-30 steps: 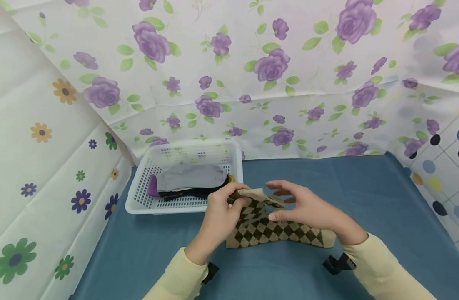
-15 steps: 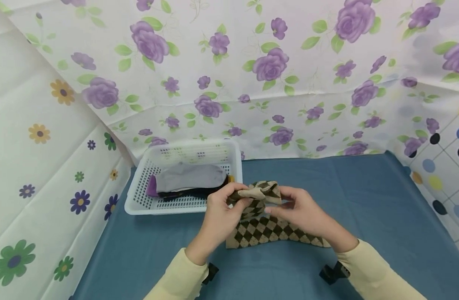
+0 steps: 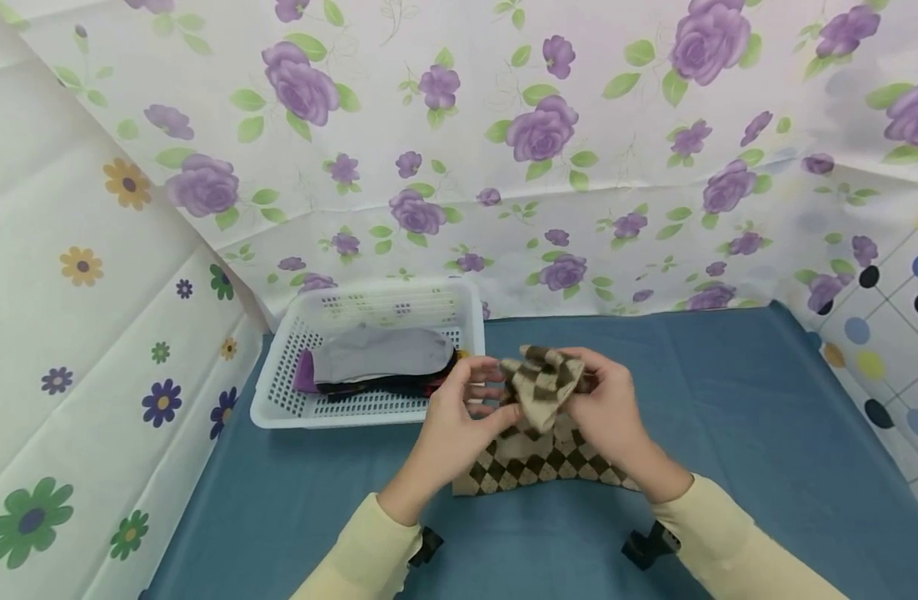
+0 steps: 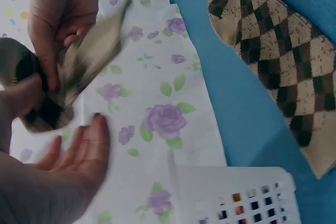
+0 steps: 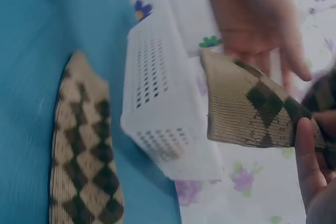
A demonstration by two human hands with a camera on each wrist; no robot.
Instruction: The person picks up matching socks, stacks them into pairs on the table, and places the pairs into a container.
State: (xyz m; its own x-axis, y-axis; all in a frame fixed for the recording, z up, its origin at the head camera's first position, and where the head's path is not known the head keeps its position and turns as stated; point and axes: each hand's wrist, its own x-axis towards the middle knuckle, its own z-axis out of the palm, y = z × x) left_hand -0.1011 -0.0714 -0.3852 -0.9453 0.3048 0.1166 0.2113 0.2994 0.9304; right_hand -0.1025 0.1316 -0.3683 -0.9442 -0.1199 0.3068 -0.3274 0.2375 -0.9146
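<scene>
A bunched argyle sock (image 3: pixel 543 390), brown and beige, hangs above the table, pinched in my right hand (image 3: pixel 607 410). The right wrist view shows its plain beige cuff (image 5: pixel 231 100) sticking out past the thumb. Beside it my left hand (image 3: pixel 459 429) is spread, with its fingers apart from the sock; whether the thumb touches it I cannot tell. A matching argyle sock (image 3: pixel 530 471) lies flat on the table below both hands, partly hidden by them in the head view. Its full length is clearer in the left wrist view, where the sock (image 4: pixel 286 51) rests on blue cloth.
A white plastic basket (image 3: pixel 339 421) stands at the back left, close to my left hand. Inside are a grey sock (image 3: pixel 384 352), a purple piece (image 3: pixel 305 372) and dark ones. Flowered sheets (image 3: pixel 616 183) rise behind the blue tabletop (image 3: pixel 729 417) and at its sides.
My left hand has let go of the bunched sock and its fingers have spread. My right hand has taken hold of the sock, then turned it and moved slightly up. The flat sock stays put.
</scene>
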